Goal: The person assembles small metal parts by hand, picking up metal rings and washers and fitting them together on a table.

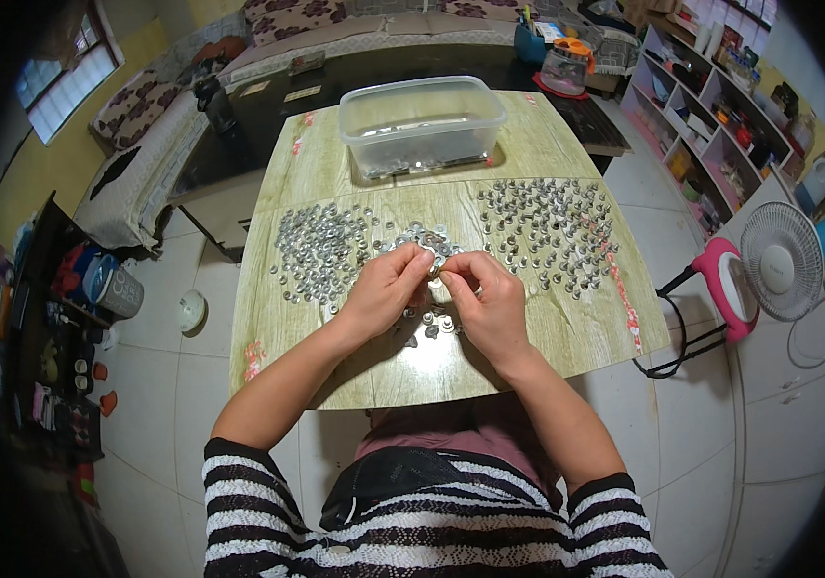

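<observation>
My left hand [386,291] and my right hand [486,301] meet over the middle of the table, fingertips pinched together around a small metal piece [435,271]. Its exact kind is mostly hidden by the fingers. Just beyond them lies a heap of shiny metal pieces [422,236]. A spread of round, washer-like metal pieces [321,250] covers the table to the left. On the right, many small metal pieces with upright stems [552,231] stand apart from one another. Several finished-looking metal pieces [429,321] lie below my hands, partly covered by them.
A clear plastic bin [422,140] with metal pieces in its bottom stands at the table's far side. Behind it is a dark table [355,87]. A white fan [781,260] rests by a pink stool [721,284] at the right. A shelf unit [702,116] lines the right wall.
</observation>
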`<state>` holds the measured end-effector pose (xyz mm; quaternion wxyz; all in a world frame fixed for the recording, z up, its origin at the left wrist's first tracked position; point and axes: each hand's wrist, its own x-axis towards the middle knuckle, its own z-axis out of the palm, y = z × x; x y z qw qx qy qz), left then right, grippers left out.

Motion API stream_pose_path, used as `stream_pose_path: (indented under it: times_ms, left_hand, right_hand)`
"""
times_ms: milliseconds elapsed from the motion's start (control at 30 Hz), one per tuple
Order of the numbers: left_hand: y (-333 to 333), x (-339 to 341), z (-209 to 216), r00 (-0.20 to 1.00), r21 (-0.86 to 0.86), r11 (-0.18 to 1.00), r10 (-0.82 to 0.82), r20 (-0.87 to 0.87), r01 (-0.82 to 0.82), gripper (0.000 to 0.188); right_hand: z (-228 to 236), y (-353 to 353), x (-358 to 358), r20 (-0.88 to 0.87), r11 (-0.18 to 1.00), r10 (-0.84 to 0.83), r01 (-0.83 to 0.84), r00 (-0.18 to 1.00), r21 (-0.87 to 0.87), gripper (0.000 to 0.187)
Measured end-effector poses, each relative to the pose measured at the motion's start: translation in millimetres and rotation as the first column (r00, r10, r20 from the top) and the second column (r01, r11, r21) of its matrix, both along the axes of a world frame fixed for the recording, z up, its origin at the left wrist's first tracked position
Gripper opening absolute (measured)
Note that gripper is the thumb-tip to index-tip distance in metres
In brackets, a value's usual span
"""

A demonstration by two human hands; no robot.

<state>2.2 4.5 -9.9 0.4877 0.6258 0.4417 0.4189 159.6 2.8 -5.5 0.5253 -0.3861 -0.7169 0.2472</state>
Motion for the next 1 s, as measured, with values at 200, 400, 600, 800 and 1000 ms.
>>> stream_pose_path:
  times_ms: [200, 400, 600, 800, 1000]
  left_hand:
    - [-2, 1, 4, 0.999, 0.03, 0.999, 0.042, 0.011, -0.042, 0.017]
    - [-4, 9, 9, 0.969, 0.03, 0.996, 0.07, 0.236, -0.079, 0.018]
    - [-3, 6, 12, 0.975, -0.123, 0.992, 0.049, 0.215, -0.023, 0.019]
    - [0, -2, 6, 0.986, -0.105, 0.994, 0.03, 0.166, -0.013, 0.019]
    - [-5, 5, 14, 0.963, -0.075, 0.997, 0.04, 0.267, -0.02, 0.02]
  right_hand:
    - [-1, 1, 0, -0.012, 0.998, 0.007, -0.007, 1.0, -0.061, 0.006]
    - [-1, 1, 1, -0.04, 0.995, 0.012, -0.016, 0.999, -0.103, 0.006]
    - [-1, 2, 1, -0.035, 0.993, 0.021, -0.025, 0.999, -0.112, 0.007]
    - [-2, 3, 1, -0.071, 0.986, 0.031, -0.042, 0.997, -0.162, 0.007]
    - [-5, 5, 2, -0.104, 0.985, 0.038, -0.054, 0.994, -0.162, 0.007]
